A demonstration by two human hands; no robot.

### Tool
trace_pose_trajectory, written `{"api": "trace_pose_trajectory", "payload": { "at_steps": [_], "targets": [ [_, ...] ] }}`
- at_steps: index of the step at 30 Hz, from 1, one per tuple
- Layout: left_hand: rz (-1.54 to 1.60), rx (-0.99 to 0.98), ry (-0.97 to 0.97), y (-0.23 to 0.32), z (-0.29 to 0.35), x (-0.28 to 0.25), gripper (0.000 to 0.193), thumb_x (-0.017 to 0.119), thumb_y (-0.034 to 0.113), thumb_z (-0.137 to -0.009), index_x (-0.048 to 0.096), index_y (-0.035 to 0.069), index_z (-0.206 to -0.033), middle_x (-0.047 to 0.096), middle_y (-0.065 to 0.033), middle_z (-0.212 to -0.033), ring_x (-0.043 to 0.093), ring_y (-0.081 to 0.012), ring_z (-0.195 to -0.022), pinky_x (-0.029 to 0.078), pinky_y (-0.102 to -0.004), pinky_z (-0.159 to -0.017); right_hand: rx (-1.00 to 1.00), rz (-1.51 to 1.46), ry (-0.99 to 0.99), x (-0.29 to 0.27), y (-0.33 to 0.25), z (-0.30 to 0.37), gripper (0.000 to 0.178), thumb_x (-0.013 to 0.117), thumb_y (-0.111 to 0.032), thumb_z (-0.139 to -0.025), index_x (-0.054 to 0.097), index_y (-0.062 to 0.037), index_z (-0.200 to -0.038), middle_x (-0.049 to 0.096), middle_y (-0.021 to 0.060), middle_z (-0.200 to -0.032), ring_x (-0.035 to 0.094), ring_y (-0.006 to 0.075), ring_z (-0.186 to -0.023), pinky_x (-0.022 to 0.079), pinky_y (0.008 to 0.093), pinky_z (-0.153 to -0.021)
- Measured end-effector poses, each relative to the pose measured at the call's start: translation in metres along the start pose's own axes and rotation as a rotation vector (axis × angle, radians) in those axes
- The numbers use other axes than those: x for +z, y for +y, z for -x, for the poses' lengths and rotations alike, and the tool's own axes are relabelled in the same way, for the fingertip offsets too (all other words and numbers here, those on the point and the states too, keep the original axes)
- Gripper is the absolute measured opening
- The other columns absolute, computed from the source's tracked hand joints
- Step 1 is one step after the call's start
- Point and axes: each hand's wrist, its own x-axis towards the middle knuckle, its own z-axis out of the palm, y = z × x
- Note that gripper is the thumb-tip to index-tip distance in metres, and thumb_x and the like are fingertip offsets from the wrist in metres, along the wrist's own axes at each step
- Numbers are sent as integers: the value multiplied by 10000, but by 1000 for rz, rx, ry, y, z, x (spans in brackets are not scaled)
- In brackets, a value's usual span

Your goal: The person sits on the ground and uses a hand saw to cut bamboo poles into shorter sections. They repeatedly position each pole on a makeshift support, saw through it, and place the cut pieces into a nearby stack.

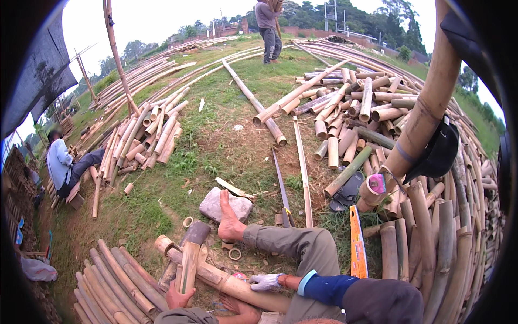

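Observation:
My left hand (179, 296), bare, grips the lower end of a short split-looking bamboo piece (189, 265) that stands up beside a darker bamboo length (196, 233). A longer bamboo pole (232, 282) lies slanting across in front of me, by my bent legs. My right hand (265, 282), in a white knitted glove, rests on that pole with its fingers stretched out to the left. Close to its fingertips is a small pink item (240, 276), too small to make out. My bare foot (229, 218) is against a grey stone (221, 205).
An orange-bladed saw (357, 245) stands at my right, and a long saw (281, 183) lies ahead. Bamboo pieces (367, 100) are piled at right, more bamboo lengths (116, 275) at left. A thick slanting pole (423, 110) holds a black cap (440, 148). Two people are farther off.

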Motion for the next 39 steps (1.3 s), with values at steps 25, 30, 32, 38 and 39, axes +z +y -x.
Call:
{"api": "trace_pose_trajectory", "payload": {
  "at_steps": [25,30,32,38,39],
  "targets": [
    [-16,11,10,5,2,1,821,985,479,-671,659,52,-1292,782,-254,-1074,749,-467,-1022,582,-520,-896,141,-67,-95,0,-15,15,1125,715,-806,-873,409,-65,-1662,539,248,-1602,579,402,-1421,479,499,-1152],
    [4,-21,-10,9,5,-6,825,985,484,-676,661,74,-1315,784,-250,-1108,752,-457,-1039,583,-514,-906,134,33,-107,-3,-18,15,1153,654,-855,-875,407,-43,-1655,517,285,-1611,547,438,-1454,462,511,-1178],
    [11,-22,10,4,8,-9,836,983,499,-679,660,79,-1327,786,-246,-1122,758,-445,-1051,586,-510,-913,113,42,-112,-1,-25,12,1150,668,-842,-876,410,-34,-1651,507,295,-1614,541,441,-1460,460,507,-1184],
    [-49,-47,-3,3,-1,2,893,972,557,-682,651,87,-1369,791,-240,-1146,766,-422,-1082,587,-500,-936,146,51,-92,-16,-40,30,1155,679,-821,-882,387,-30,-1671,475,292,-1644,510,440,-1491,437,489,-1218],
    [-54,-49,-4,1,2,1,904,970,568,-681,648,87,-1376,792,-239,-1148,765,-422,-1085,587,-499,-938,143,56,-105,-16,-44,29,1153,679,-823,-881,390,-36,-1672,470,292,-1648,504,439,-1496,434,489,-1221]
  ]
}}
